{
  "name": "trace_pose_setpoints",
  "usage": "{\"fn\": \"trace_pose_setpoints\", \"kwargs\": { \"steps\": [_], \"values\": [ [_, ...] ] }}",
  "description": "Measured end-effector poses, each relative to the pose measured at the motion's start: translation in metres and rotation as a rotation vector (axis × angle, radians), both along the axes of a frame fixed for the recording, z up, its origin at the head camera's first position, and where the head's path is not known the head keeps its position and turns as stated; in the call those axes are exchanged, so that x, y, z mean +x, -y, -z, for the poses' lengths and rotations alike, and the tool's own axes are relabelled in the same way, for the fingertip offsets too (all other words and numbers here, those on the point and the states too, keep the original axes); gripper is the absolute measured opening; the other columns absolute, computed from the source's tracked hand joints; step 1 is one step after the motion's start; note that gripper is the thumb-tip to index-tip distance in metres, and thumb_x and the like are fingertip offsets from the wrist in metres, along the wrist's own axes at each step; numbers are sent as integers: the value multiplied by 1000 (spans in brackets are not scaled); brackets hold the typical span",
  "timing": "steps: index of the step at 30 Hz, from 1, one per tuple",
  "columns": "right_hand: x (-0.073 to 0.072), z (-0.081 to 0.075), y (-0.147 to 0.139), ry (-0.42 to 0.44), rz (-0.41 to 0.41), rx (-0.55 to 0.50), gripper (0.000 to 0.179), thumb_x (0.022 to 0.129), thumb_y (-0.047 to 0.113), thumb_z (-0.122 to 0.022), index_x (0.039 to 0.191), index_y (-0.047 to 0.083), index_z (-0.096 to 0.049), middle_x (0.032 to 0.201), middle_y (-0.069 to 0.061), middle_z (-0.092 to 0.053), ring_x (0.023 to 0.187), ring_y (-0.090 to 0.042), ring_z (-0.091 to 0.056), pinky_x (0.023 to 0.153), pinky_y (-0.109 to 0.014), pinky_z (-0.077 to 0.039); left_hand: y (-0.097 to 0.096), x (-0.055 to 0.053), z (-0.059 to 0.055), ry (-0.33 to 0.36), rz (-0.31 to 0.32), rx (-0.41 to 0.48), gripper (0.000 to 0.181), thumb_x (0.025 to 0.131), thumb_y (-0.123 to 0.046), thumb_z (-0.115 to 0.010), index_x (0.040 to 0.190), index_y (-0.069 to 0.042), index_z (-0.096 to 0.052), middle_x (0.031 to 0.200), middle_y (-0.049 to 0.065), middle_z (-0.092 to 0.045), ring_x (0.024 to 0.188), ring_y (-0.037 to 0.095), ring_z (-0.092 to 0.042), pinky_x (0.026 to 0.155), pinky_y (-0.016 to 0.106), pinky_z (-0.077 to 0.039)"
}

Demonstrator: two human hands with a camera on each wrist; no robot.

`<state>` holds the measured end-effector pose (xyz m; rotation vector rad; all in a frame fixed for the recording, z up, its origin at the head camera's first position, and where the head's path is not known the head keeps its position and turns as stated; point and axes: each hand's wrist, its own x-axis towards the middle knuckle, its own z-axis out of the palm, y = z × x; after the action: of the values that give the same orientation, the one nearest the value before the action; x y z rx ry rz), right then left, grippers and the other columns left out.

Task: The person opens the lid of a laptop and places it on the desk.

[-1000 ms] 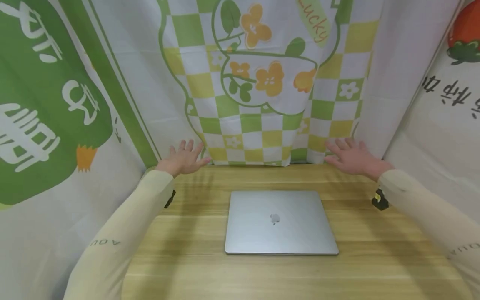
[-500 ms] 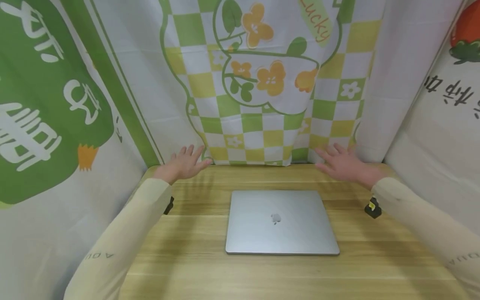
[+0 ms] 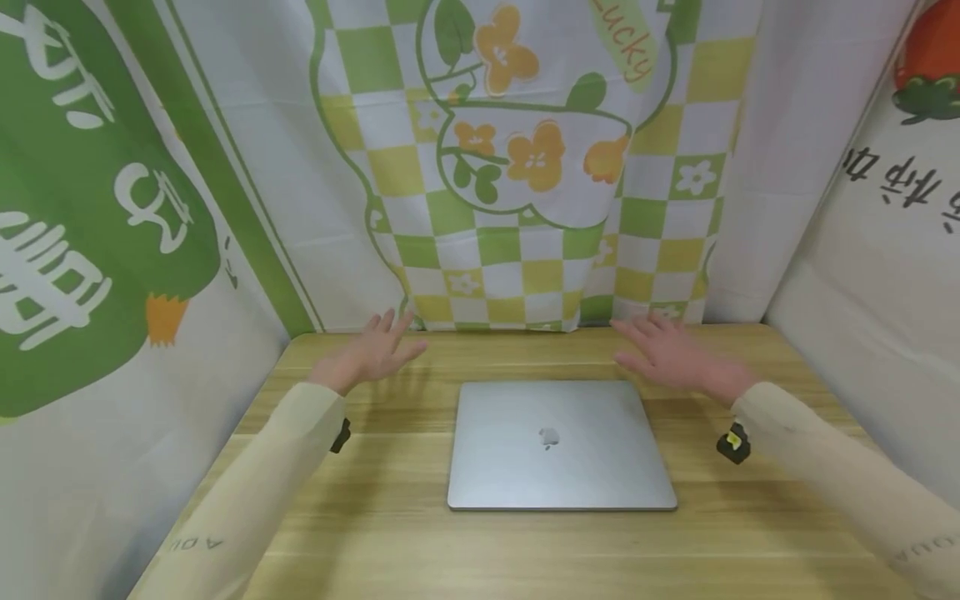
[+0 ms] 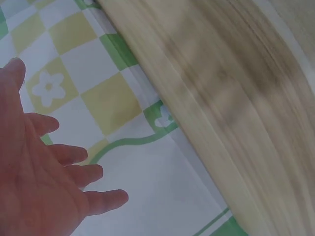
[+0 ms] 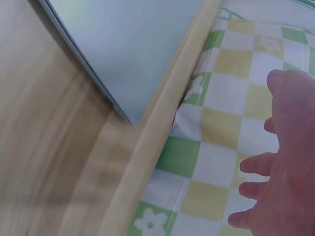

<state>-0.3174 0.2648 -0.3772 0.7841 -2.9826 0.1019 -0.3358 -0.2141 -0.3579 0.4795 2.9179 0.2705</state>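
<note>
A closed silver laptop with an apple logo lies flat on the wooden table. Beyond its far left corner, my left hand is held above the tabletop with fingers spread, holding nothing. On the other side, my right hand hovers past the laptop's far right corner, its fingers also spread and holding nothing. The left wrist view shows the left palm and fingers apart from any object. In the right wrist view the laptop's corner appears, away from the right fingers.
A checkered cloth with orange flowers hangs along the table's back edge. Printed white cloths flank the table, one with a big green shape on the left, one with dark characters on the right. Each wrist bears a small black device.
Both hands have come lower and back toward me, the right one also shifting left toward the laptop. The laptop stays in place.
</note>
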Motion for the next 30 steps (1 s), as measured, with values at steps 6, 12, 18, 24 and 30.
{"fn": "trace_pose_setpoints", "kwargs": {
  "steps": [6,12,18,24,30],
  "values": [
    [9,11,11,-12,-40,-53,65,103,48,-42,155,10,-29,155,-28,-31,142,-53,-26,116,-68,-21,-2,9,10,10,14,20,83,99,-66,-24,159,-13,-3,163,27,2,148,51,-2,115,72,-13],
    [19,17,20,-10,-58,-89,66,102,50,-42,153,8,-33,154,-26,-34,143,-51,-26,116,-69,-21,-6,15,18,-21,29,32,82,99,-66,-24,159,-14,-4,163,26,0,149,49,-4,115,71,-16],
    [23,24,25,-14,-79,-86,67,102,50,-42,153,8,-32,152,-28,-37,140,-49,-34,116,-66,-25,-10,17,27,-47,52,53,81,99,-65,-26,159,-15,-7,163,25,-3,149,49,-8,112,74,-19],
    [33,28,35,-5,-122,-127,65,102,46,-46,151,4,-34,148,-31,-41,137,-50,-39,114,-64,-30,-15,26,35,-30,56,72,81,100,-63,-29,159,-13,-8,164,25,-1,149,48,-8,116,70,-18],
    [43,36,49,-12,-144,-144,66,101,47,-47,148,2,-39,143,-27,-49,132,-44,-48,110,-59,-39,-20,38,41,-26,72,85,83,97,-69,-27,159,-16,-11,164,24,-4,150,45,-10,120,62,-18]
  ]
}}
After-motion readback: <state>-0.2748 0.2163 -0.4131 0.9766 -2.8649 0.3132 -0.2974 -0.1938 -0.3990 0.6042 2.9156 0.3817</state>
